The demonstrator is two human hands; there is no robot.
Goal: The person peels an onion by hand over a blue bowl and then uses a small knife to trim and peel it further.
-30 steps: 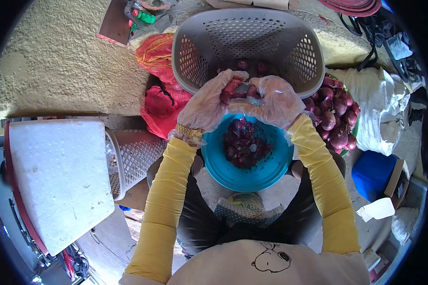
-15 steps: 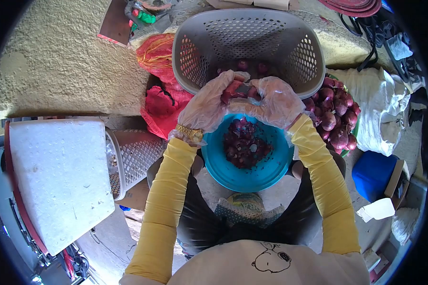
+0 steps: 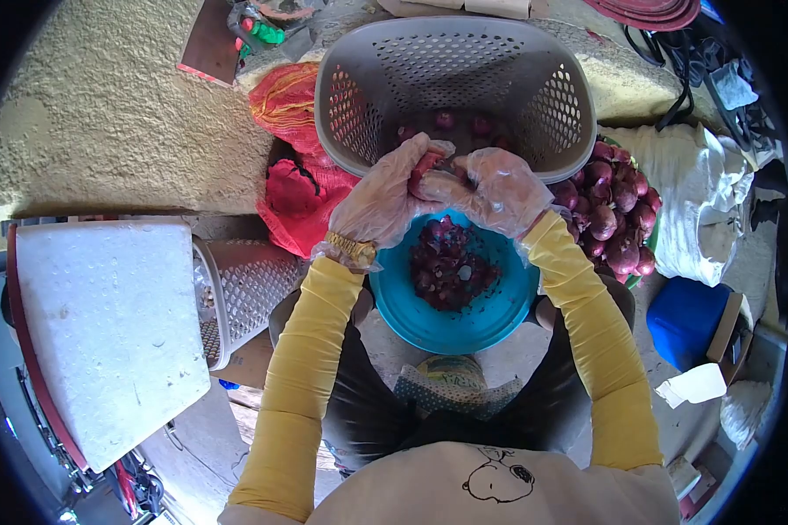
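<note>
My left hand [image 3: 383, 192], in a clear plastic glove, is closed round a red onion [image 3: 424, 170], mostly covered by the fingers. Close against it, my gloved right hand [image 3: 510, 191] has its fingers curled in; what they grip is hidden in shadow. Both hands are over the far rim of a blue basin [image 3: 394, 308]. Dark red onion skins and scraps [image 3: 451, 267] lie in the basin's bottom. Just beyond the hands stands a grey perforated basket [image 3: 451, 57] with several onions [image 3: 445, 120] inside.
Many unpeeled red onions [image 3: 620, 210] are heaped at the right in a green container. Beside them lies a white sack [image 3: 705, 206]. Red mesh bags [image 3: 293, 197] sit left of the basket. A white foam board [image 3: 109, 332] and another perforated basket [image 3: 258, 293] stand further left.
My right hand has turned and shifted slightly, its fingers curling in. The dark flat piece seen between my hands before is no longer clearly visible. My left hand keeps hold of the onion.
</note>
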